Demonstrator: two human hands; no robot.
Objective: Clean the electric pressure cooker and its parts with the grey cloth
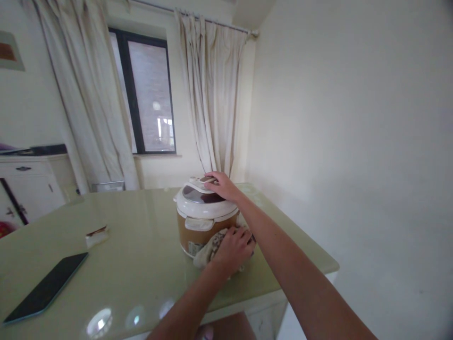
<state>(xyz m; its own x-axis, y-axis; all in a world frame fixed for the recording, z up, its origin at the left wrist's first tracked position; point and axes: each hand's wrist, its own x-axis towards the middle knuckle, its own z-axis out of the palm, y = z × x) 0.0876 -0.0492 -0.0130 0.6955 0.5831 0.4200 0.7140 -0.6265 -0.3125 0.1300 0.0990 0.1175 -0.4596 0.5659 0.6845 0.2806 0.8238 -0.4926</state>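
Note:
A rice cooker [207,227] with a white lid and a tan-gold body stands on the table, its lid down. My right hand [223,185] rests on top of it, fingers bent over the handle [207,179] of the lid. Lower down, my left hand [235,248] presses a crumpled, patterned cloth [207,253] against the side of the body. Its fingers are curled over the cloth, and part of the cloth is hidden beneath them.
The cooker stands on a glossy pale green table [141,236]. To its left lie a dark flat tablet [46,287] and a small white packet [96,237]. A white wall [354,118] runs along the right. Curtains [215,94] and a window are behind.

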